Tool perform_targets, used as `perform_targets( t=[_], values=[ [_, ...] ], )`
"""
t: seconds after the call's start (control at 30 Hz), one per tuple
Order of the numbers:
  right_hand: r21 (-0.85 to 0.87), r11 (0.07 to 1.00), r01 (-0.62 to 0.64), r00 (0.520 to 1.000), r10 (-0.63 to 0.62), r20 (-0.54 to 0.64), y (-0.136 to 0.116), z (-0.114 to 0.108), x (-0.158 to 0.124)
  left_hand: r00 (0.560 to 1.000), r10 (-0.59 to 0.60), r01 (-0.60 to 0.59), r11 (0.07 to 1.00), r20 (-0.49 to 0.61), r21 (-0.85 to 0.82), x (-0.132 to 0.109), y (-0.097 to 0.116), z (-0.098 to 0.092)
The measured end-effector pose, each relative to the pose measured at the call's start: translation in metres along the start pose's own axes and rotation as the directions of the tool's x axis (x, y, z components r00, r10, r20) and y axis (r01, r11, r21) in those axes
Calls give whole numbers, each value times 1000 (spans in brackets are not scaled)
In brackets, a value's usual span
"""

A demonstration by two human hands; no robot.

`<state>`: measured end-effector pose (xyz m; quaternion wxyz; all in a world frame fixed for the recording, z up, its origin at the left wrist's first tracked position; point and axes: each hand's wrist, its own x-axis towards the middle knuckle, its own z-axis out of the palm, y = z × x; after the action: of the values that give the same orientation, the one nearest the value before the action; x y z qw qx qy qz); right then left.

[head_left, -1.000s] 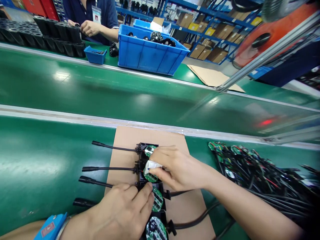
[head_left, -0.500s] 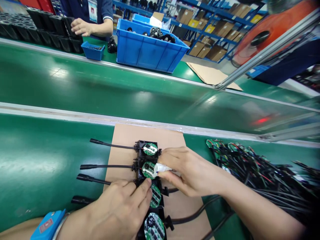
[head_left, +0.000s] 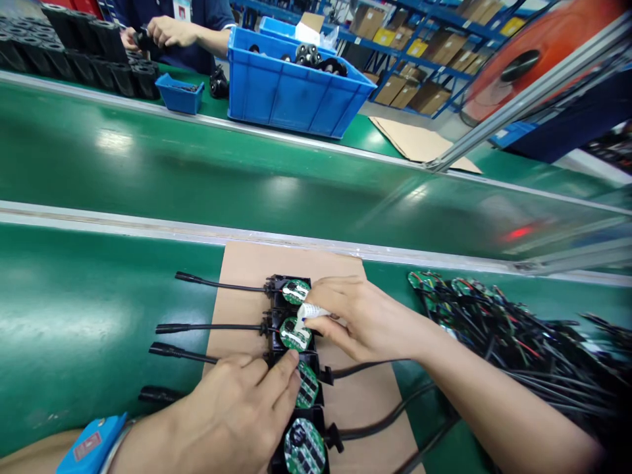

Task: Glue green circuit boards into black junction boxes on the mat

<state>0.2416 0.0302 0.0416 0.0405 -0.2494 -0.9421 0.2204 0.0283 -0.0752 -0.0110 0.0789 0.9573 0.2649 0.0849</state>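
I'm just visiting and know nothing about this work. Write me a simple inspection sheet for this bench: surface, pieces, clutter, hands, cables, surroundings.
Surface: green tabletop with a cardboard sheet on it.
Pieces: black cases in a row, four round boards showing; the two farthest carry white smears.
Clutter: a tangled heap of boards and wires at the right.
Hands: the right hand holds a white tube at the second-farthest board; the left hand lies on the row beside the third.
Cables: black cables stick out left; others run right.
Surroundings: another person's hands, black cups and a blue bin opposite.
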Motion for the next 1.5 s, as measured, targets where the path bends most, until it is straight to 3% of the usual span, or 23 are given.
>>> perform_targets(
  t=[0.23, 0.37, 0.47, 0.67, 0.83, 1.17, 1.33, 1.5],
  values=[
    [-25, 999, -28, 998, 27, -55, 0, -3, -8, 999, -11, 12, 1000, -35, 18, -3, 2, -2],
    [37, 999, -37, 988, 42, -151, -17, -1, -25, 980, 68, -61, 997, -189, 43, -7, 18, 0],
    [88, 996, 5, 988, 8, -157, -31, 11, -33, 957, 116, -83, 988, -264, 132, -13, 33, 4],
    [73, 997, 21, 991, -11, -136, -40, 35, -29, 995, 78, -67, 985, -61, 159, -27, 43, 3],
    [42, 999, 35, 990, -30, -134, -41, 32, -27, 999, 34, -36, 995, 26, 92, -28, 42, 1],
    [48, 999, -26, 996, 30, -90, -48, 30, -51, 988, 18, -21, 1000, 156, 12, -26, 42, -5],
    [35, 999, -35, 995, 38, -97, -42, 28, -53, 984, 19, -21, 1000, 178, 11, -27, 42, -5],
    [41, 999, -6, 990, 12, -142, -38, 30, -46, 991, 23, -29, 999, 133, 40, -28, 42, -2]
  ],
)
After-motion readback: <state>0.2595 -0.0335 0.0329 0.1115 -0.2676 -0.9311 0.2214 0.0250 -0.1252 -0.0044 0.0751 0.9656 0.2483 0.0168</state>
